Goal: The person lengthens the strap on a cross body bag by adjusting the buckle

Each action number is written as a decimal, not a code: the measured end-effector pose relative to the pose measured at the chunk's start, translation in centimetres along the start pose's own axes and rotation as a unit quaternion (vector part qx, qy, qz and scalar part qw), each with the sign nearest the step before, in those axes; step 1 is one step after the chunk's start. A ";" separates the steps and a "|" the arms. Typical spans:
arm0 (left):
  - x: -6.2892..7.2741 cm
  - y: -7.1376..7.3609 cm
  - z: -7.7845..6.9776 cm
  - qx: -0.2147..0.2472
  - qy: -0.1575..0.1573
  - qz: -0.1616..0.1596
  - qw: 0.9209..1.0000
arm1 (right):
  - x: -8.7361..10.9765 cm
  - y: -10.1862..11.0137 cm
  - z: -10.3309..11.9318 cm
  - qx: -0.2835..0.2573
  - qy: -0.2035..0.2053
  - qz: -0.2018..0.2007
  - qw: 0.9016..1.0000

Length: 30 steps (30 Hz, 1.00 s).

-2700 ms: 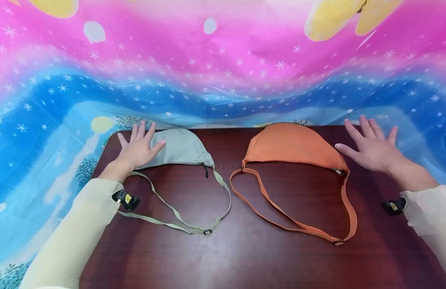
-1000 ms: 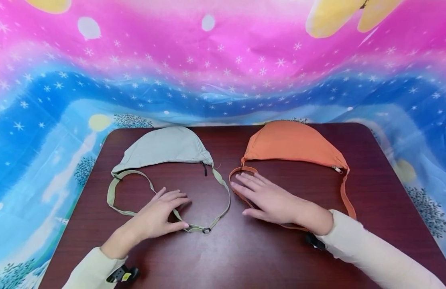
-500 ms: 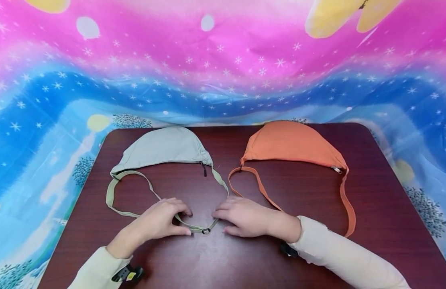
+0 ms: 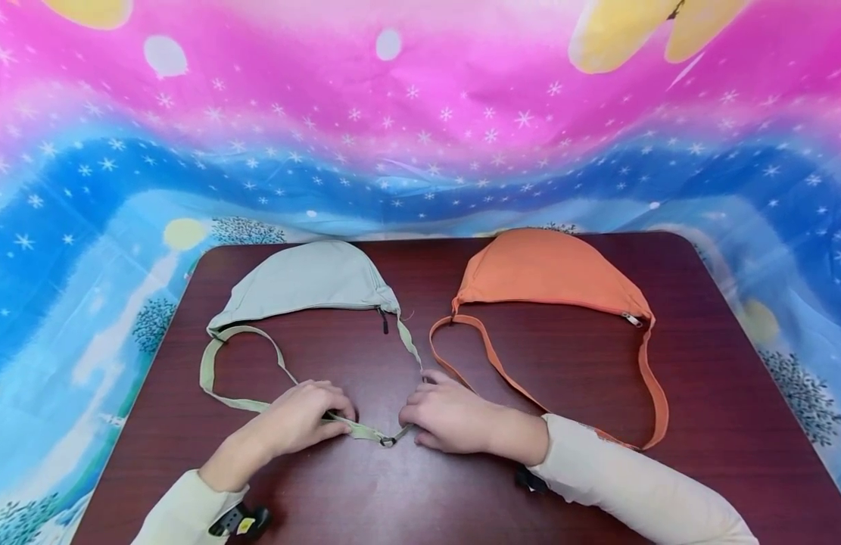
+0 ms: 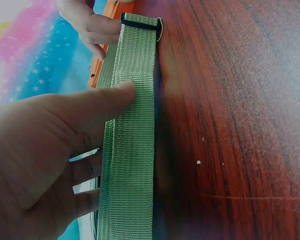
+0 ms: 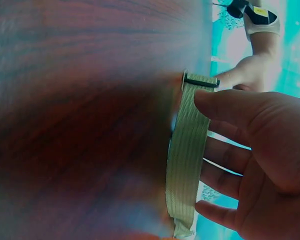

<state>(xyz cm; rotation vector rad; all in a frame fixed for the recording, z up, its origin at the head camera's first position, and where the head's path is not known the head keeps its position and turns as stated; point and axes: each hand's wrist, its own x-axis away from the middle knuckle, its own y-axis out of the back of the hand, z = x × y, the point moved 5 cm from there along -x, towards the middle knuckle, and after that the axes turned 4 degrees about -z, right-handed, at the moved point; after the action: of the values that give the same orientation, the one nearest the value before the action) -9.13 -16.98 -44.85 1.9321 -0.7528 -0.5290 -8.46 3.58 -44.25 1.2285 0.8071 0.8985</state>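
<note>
A pale grey-green crescent-shaped bag [image 4: 307,280] lies at the back left of the table, its green strap [image 5: 132,160] looping toward the front. My left hand [image 4: 300,412] pinches that strap left of the black slider buckle [image 4: 387,441], thumb on the near face and fingers behind. On the buckle's other side, my right hand [image 4: 454,412] pinches the strap between thumb and fingers, as the right wrist view shows. The strap stands on edge between the hands. An orange bag [image 4: 549,269] of the same shape lies at the back right, untouched.
The orange bag's strap [image 4: 655,393] loops forward, partly hidden behind the right forearm. Both bags lie on a dark reddish-brown wooden table [image 4: 365,507]. A pink and blue patterned cloth [image 4: 420,151] hangs behind and around it.
From being spread at the table's far corners, both hands have come in to the green strap. The right hand passed over the orange strap. Both now pinch the green strap near its buckle.
</note>
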 end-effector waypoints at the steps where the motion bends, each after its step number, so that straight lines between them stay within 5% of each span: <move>1: 0.0 -0.1 0.0 0.003 0.002 0.001 1.000 | -0.1 -0.1 0.1 0.001 -0.001 -0.001 1.000; 9: 0.0 0.7 0.2 0.013 0.046 -0.013 0.999 | -0.2 0.2 -0.2 -0.030 -0.020 -0.034 0.999; 14: -0.2 1.7 0.0 0.011 0.041 -0.049 0.998 | -0.4 0.7 -0.8 -0.090 -0.026 -0.073 0.993; 18: -0.4 2.4 -0.1 0.011 0.038 -0.089 0.995 | -0.6 1.0 -1.3 -0.168 -0.055 -0.101 0.979; 23: -0.6 3.0 0.3 0.021 0.073 -0.134 0.988 | -0.8 1.6 -2.0 -0.233 -0.099 -0.148 0.956; 30: -0.7 3.1 0.5 0.028 0.093 -0.140 0.985 | -1.4 2.7 -2.7 -0.256 -0.124 -0.227 0.931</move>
<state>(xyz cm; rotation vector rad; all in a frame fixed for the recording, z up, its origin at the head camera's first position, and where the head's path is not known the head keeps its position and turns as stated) -10.78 -17.86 -42.27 2.1192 -0.3832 -0.4916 -11.87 3.73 -41.99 0.6356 0.5671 0.5099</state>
